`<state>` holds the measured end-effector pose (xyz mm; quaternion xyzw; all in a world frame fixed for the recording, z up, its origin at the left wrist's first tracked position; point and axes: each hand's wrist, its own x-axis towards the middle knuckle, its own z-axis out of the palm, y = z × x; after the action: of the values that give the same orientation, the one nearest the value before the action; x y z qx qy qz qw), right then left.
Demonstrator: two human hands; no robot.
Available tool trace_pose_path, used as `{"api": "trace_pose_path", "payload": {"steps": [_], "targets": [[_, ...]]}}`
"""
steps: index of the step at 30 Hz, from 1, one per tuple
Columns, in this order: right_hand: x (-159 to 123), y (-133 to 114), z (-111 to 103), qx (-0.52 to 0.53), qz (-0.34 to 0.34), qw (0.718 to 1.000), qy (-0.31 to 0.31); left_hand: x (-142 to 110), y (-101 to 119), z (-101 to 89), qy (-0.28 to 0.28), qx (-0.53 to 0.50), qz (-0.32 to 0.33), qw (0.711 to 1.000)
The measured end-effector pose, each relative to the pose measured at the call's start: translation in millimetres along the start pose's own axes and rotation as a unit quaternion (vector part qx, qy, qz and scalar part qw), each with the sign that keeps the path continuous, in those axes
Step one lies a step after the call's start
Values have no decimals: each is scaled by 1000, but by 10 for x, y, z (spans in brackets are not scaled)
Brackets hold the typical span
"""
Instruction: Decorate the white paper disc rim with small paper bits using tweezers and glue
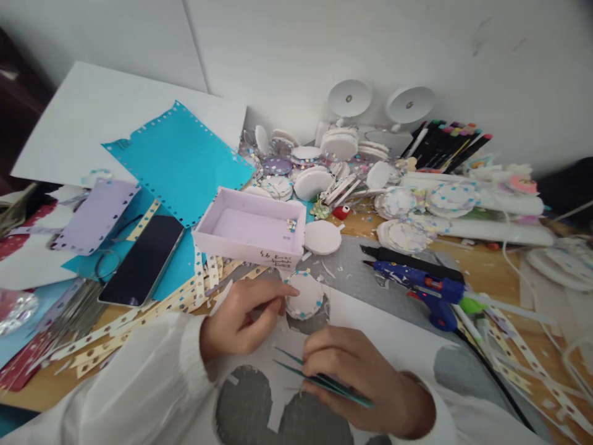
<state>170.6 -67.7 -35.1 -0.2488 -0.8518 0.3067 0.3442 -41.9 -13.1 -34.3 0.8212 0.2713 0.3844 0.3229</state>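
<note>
At the lower centre of the frame, the left hand (243,320) has its index finger reaching to the edge of a dotted white disc (306,296), its other fingers curled, though whether it grips anything cannot be told. The right hand (352,371) is closed around green tweezers (359,398), their tips apart, just below the disc. If the fingertip pushed unevenly, the disc might skid, and a careless swing of those tips could knock its rim dots loose.
</note>
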Motion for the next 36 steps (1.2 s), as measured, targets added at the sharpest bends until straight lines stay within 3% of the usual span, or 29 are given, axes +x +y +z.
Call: {"api": "trace_pose_path", "payload": {"steps": [3, 8, 16, 23, 31, 36], "targets": [[-15, 5, 6, 2, 9, 999, 31, 21, -3, 1, -34, -18, 31, 999], [-75, 5, 59, -50, 47, 986, 153, 35, -8, 15, -73, -21, 64, 995], [-83, 60, 128, -98, 60, 981, 155, -14, 6, 22, 39, 17, 35, 999], [-79, 39, 114, -97, 55, 982, 151, 9, 52, -3, 71, 36, -3, 997], [-83, -67, 18, -60, 67, 970, 226, 13, 78, -13, 94, 45, -29, 994], [-153, -66, 27, -21, 88, 955, 283, -68, 44, -19, 80, -27, -40, 996]]}}
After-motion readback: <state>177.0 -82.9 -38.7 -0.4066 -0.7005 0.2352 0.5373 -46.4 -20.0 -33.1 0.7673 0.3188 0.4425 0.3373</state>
